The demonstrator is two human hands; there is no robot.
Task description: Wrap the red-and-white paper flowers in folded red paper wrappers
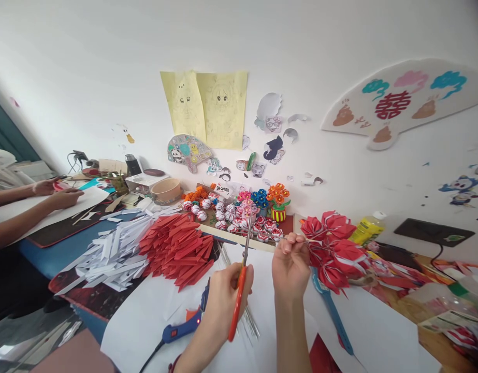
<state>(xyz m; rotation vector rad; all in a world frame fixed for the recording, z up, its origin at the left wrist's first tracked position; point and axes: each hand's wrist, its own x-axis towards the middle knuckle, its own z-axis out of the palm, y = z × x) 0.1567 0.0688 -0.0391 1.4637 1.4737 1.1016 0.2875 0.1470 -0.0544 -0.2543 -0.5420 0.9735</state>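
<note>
The work looks partway along. At right of centre, a cluster of large red paper flowers with white edging (347, 254) is already made up, standing just beside the right hand (291, 264). In the middle of the frame, small round white-and-red flower heads (231, 212) lie gathered near the wall, apparently finished too, next to an orange flower in a yellow-and-red striped pot (278, 213).

Much material appears unused: a heap of folded red paper strips (176, 248) left of centre, touching a heap of folded white paper strips (118, 254) farther left. Thin silvery straight wires (249, 324) lie at lower centre on a broad white sheet (145, 321), which covers part of the wooden desk (440, 331). They look like stems not yet fitted.

The left hand (225, 295) has its grip closed around the orange-handled metal scissors (236, 305), blades pointing up the frame and seemingly together. The right hand's fingertips are pressed together by the flower cluster; whether they pinch one of its stems, I cannot tell. Either way, trimming or assembly seems to be the step in hand.

A blue glue gun (182, 329) with a red light lit lies at lower left of centre, beside the left forearm, so gluing is probably not over.
</note>
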